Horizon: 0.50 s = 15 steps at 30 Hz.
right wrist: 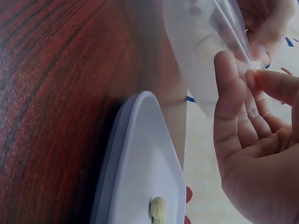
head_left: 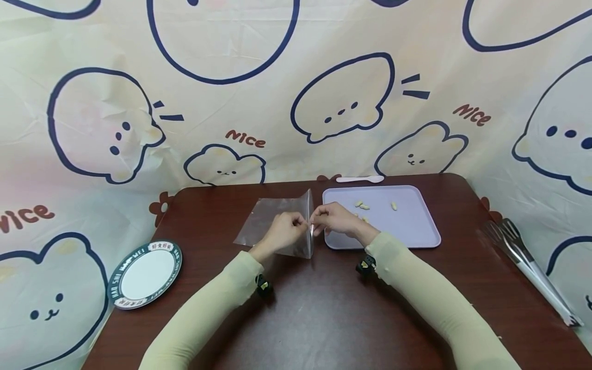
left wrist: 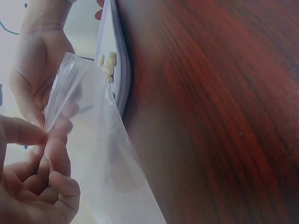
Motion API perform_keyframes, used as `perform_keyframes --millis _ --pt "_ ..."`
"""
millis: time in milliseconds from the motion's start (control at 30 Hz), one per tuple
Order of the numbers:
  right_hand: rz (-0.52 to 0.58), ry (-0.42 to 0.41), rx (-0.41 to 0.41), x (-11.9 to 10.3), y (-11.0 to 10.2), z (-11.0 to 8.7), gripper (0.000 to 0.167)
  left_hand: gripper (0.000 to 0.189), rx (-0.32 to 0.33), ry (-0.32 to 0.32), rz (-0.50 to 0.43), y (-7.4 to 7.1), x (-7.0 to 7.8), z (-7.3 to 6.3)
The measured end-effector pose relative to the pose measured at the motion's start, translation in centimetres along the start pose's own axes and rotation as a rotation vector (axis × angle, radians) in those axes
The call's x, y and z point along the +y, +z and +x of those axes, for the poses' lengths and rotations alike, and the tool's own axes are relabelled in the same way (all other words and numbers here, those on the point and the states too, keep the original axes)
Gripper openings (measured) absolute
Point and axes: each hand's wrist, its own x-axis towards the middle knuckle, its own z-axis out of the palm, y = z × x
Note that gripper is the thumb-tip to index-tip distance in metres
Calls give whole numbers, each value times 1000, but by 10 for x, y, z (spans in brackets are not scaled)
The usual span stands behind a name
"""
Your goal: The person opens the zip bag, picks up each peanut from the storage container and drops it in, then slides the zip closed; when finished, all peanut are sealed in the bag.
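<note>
Both hands meet at the mouth edge of a clear plastic zip bag (head_left: 255, 222), which stands tilted above the table, left of the tray. My left hand (head_left: 283, 232) pinches one side of that edge between thumb and forefinger. From the other side, my right hand (head_left: 339, 218) pinches the same edge, its wrist over the tray's left part. In the right wrist view, the right thumb and forefinger meet at the bag's rim (right wrist: 243, 44). A pale lilac tray (head_left: 411, 234) holds several peanuts (head_left: 394, 206); one peanut (right wrist: 159, 207) shows close up.
A white spoon (head_left: 361, 179) lies behind the tray at the table's back edge. The green-rimmed plate (head_left: 148, 272) sits at the left edge. Metal tongs (head_left: 532, 267) lie along the right edge of the brown table (head_left: 305, 329). Printed cloth hangs around it.
</note>
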Motion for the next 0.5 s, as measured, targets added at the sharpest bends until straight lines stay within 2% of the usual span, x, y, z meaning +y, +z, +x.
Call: perform_keyframes --millis 300,500 --pt "82 -9 -17 0 0 0 17 18 -26 -71 -129 -2 0 -2" --pt "192 -21 -45 3 -1 1 14 17 -19 -80 -165 0 -2 0"
